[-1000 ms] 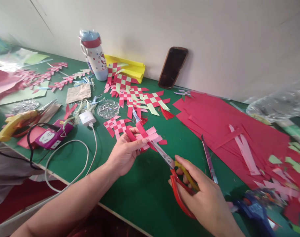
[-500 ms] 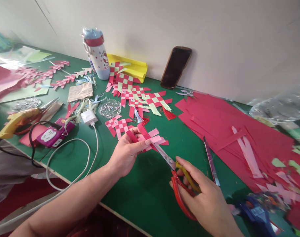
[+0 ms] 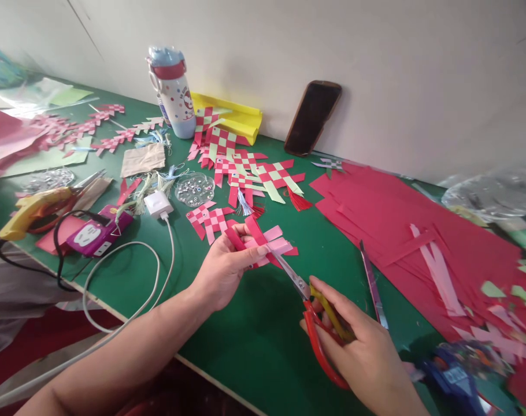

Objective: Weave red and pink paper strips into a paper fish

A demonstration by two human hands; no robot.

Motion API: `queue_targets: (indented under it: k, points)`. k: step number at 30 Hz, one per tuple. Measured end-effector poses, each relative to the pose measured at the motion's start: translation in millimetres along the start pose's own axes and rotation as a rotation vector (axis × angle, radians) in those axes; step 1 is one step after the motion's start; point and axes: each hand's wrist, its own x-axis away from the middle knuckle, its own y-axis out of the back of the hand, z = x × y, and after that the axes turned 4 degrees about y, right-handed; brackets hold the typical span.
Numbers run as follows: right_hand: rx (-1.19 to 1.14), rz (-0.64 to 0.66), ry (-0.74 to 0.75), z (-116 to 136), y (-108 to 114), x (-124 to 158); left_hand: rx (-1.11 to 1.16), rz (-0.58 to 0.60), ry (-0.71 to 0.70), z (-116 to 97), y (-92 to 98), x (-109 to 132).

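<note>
My left hand [image 3: 228, 266] pinches a woven piece of red and pink paper strips [image 3: 280, 245] above the green table [image 3: 241, 335]. My right hand [image 3: 354, 338] grips scissors [image 3: 321, 326] with red and yellow handles. Their blades look nearly closed, and the tips lie at the strips beside my left thumb. Part of the woven piece is hidden behind my left fingers. Just behind it lie small pink-and-red woven fish [image 3: 215, 221].
Further back are more woven fish [image 3: 274, 173], a bottle [image 3: 176, 95] and a leaning phone [image 3: 312, 118]. Red paper [image 3: 384, 214] and a knife [image 3: 373, 283] lie right. A yellow glue gun [image 3: 29, 211], purple power strip [image 3: 98, 231] and white cable [image 3: 156, 271] are left.
The scissor handles have drawn slightly closer together in my right hand. The whole view has shifted a little, while my left hand keeps its hold on the woven paper.
</note>
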Motion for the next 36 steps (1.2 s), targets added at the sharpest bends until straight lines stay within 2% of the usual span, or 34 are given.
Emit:
queue_targets:
  k: [19, 28, 30, 31, 34, 36]
  points:
    - [-0.020, 0.029, -0.003, -8, 0, 1, -0.014, -0.012, 0.012, -2, -0.4, 1]
    - [-0.017, -0.024, -0.005, -1, 2, -4, -0.061, -0.033, -0.014, -2, 0.6, 0]
    - [-0.037, -0.056, -0.025, -3, 3, -2, -0.185, -0.053, -0.075, -3, 2.6, -1]
    - [-0.048, -0.078, -0.040, -4, 4, -2, -0.317, -0.077, -0.135, -3, 4.0, -2]
    - [0.013, -0.159, -0.091, -9, 7, -2, -0.900, -0.202, -0.371, -3, 7.8, -2]
    - [0.147, -0.224, -0.087, -12, 8, -4, -1.157, -0.244, -0.447, -2, 8.7, -1]
